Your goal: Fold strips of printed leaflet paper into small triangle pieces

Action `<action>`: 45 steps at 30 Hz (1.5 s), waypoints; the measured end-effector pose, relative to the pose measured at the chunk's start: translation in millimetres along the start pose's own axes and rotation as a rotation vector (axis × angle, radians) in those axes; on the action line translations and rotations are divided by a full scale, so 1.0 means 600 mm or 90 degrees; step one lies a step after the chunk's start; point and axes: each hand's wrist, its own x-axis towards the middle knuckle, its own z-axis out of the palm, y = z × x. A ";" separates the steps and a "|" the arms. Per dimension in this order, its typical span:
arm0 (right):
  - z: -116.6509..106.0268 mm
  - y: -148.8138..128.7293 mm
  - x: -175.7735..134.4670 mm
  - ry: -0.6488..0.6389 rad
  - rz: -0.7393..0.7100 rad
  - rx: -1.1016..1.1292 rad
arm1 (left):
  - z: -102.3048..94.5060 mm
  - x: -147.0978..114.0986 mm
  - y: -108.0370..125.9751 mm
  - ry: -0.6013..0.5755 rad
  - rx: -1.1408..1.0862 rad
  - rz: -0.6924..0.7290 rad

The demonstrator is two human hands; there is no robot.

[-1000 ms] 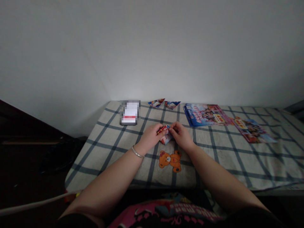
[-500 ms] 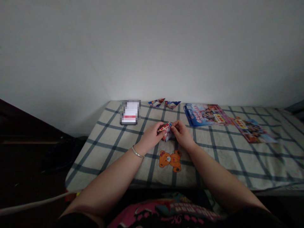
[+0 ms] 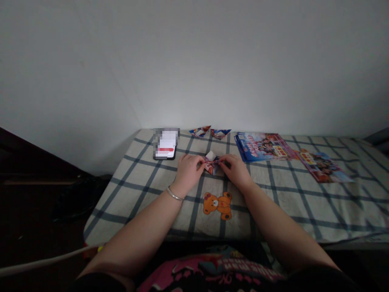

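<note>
Between my two hands is a small folded piece of printed paper (image 3: 210,167), red and blue with a white part at its top, partly spread like a little boat. My left hand (image 3: 190,168), with a silver bangle at the wrist, pinches its left corner. The right corner is pinched by my right hand (image 3: 234,169). Behind it, near the wall, sit two folded paper boats, a left one (image 3: 200,132) and a right one (image 3: 221,133), in similar print.
A phone (image 3: 165,146) with a lit, partly blurred screen lies at the back left. To the right are a stack of printed flyers (image 3: 261,147) and another flyer (image 3: 325,167). A checked cloth (image 3: 146,186) with a printed bear (image 3: 218,205) covers the table, which meets the wall (image 3: 194,61).
The folded paper has been pulled out sideways, and a white part now shows at its top. My hands have moved apart slightly, each holding one corner.
</note>
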 end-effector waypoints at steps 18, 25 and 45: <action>-0.007 -0.013 -0.002 -0.081 -0.005 -0.156 | -0.007 -0.008 0.006 -0.049 0.178 0.084; -0.004 -0.010 -0.001 -0.051 0.018 -0.144 | -0.010 -0.013 0.011 -0.016 0.182 0.060; 0.008 -0.009 0.009 -0.031 0.097 -0.242 | -0.006 -0.014 0.005 -0.069 0.187 -0.029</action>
